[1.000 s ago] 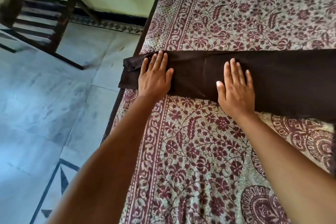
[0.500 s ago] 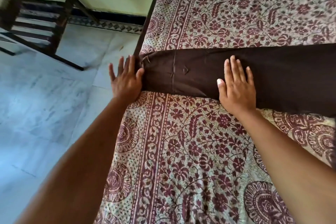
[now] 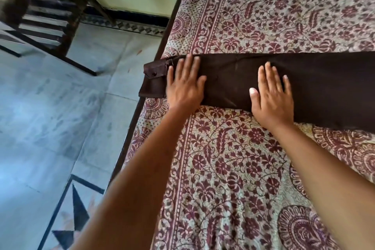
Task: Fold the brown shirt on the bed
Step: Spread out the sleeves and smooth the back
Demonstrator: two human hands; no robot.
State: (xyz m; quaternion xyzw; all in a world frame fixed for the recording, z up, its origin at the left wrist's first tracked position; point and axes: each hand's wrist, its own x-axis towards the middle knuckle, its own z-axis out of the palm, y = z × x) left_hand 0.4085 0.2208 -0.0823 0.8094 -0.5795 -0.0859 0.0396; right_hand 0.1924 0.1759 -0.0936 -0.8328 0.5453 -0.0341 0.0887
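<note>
Shirt [image 3: 233, 83] lies in a long band across the bed [image 3: 223, 168], one end hanging off the bed's edge. L hand [image 3: 185, 89] is flat on it near that edge, R hand [image 3: 272, 99] flat on it further in. Both have fingers straight, pressing, gripping nothing.

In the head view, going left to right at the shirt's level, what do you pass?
Floor, buttoned end, left hand, right hand, rest of the brown shirt running off the right edge.

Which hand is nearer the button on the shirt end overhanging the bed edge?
Left. The left hand lies flat on the brown shirt just beside the button; the right hand presses the shirt farther along, beyond the left hand.
</note>
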